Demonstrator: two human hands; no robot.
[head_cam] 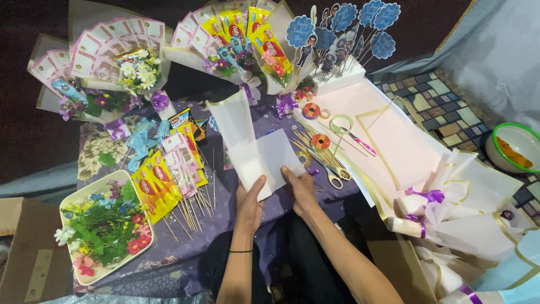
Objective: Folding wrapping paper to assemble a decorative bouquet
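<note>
My fingers [260, 181] pinch the near edge of the translucent white wrapping sheet with the cream border [256, 149], left hand [249, 204] under its corner, right hand [299, 188] pressing flat on its lower right, so it sits folded over the purple patterned cloth [225, 225] in front of me. If I press unevenly, I reckon the thin sheet could crease crookedly or slide. A stray elbow might also knock the bundle of thin wooden skewers [194, 211] or the scissors [332, 174] just beside my right hand.
</note>
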